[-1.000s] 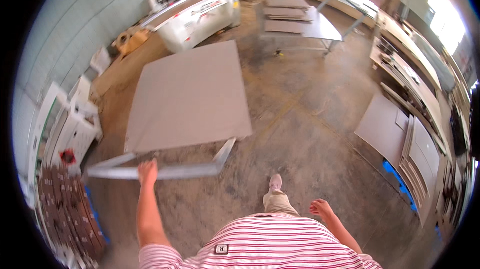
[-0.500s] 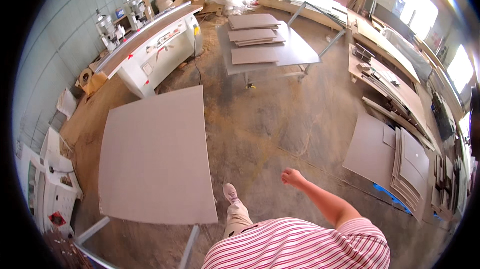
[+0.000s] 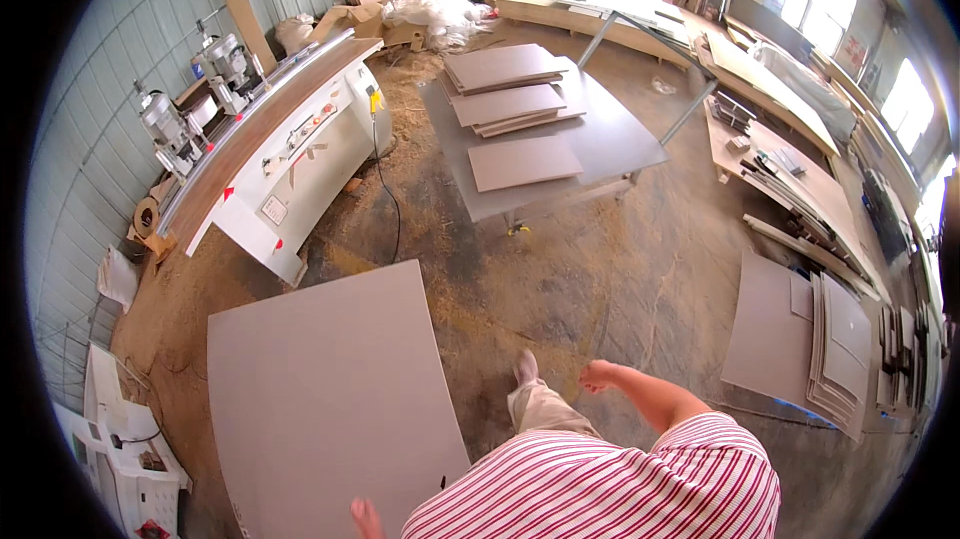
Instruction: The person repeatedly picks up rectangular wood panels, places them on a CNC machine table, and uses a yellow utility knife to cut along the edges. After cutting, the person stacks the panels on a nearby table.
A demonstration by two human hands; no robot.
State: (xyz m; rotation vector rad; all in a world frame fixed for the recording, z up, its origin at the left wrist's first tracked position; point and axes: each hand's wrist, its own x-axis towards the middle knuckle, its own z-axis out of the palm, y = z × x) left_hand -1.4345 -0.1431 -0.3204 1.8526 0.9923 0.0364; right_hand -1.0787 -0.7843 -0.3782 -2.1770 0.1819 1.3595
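My right hand [image 3: 597, 376] is out ahead of my body over the bare floor. Its fingers are curled into a loose fist with nothing seen in them. At the lower edge, part of my left hand [image 3: 366, 517] shows in front of a large grey-beige board [image 3: 325, 394]. It is small and blurred, so its finger pose and any contact with the board cannot be made out. Farther ahead, several cut panels [image 3: 525, 161] lie in stacks on a grey-topped table [image 3: 625, 139].
A long white machine [image 3: 335, 164] with drill-like heads [image 3: 165, 124] stands left. Its black cable [image 3: 392, 204] trails to the floor. On the right are leaning boards [image 3: 775, 329] and a low bench with metal bars [image 3: 780, 184]. A white cabinet [image 3: 110, 429] stands lower left.
I have stepped forward: the table and machine appear nearer, and the large board has slid down in view. My left hand has come into view; my right hand stays curled.
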